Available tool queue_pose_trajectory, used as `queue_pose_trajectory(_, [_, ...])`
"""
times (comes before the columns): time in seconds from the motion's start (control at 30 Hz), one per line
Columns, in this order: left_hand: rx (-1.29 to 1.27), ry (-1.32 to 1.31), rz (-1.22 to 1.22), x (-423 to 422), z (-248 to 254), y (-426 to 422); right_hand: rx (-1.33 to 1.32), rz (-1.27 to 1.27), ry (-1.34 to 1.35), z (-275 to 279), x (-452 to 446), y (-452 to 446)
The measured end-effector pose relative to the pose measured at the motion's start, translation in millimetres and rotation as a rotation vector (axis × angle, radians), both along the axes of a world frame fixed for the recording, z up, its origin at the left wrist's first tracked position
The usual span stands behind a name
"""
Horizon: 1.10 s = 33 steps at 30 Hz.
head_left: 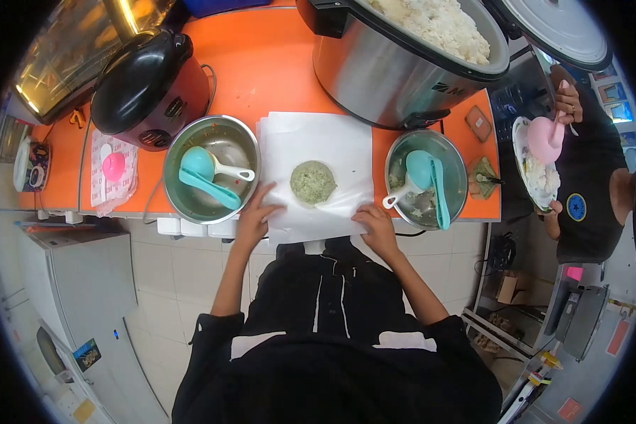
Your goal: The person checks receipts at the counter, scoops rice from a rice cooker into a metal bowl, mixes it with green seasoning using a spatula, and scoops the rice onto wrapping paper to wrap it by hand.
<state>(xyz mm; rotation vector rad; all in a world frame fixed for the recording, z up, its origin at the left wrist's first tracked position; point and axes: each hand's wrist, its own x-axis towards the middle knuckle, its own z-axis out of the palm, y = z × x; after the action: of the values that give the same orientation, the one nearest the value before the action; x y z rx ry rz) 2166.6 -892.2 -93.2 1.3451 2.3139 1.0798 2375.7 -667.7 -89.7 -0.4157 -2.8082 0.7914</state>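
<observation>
A round, flattened mound of greenish rice (313, 182) lies on a stack of white paper sheets (318, 134) in front of me. My left hand (257, 215) is at the paper's left edge, fingers spread and touching it. At the lower right corner, my right hand (377, 227) rests its outstretched fingers on the sheet. Left of the paper stands a metal bowl (173, 159) with a turquoise scoop (197, 165) and turquoise tongs (208, 189). To the right, another metal bowl (461, 169) holds a turquoise scoop (419, 169), tongs (441, 194) and bits of rice.
A large cooker (381, 78) full of white rice (438, 28) stands at the back right of the orange table (261, 56). A smaller dark red cooker (148, 95) is at left, near a pink scoop (113, 167). At right, another person holds a plate of rice (526, 159) and a pink scoop (546, 140).
</observation>
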Motion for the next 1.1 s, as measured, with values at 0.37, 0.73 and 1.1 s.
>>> queue_pose_trajectory(0.37, [0.214, -0.464, 0.71, 6, -54, 33, -0.68, -0.383, 0.241, -27, -61, 22])
queue_pose_trajectory(0.73, [0.595, -0.521, 0.283, 21, -30, 13, -0.971, -0.435, 0.239, -50, -56, 35])
queue_pose_trajectory(1.1, [0.053, -0.555, 0.329, 1, -53, -4, -0.816, -0.558, 0.246, -47, -62, 29])
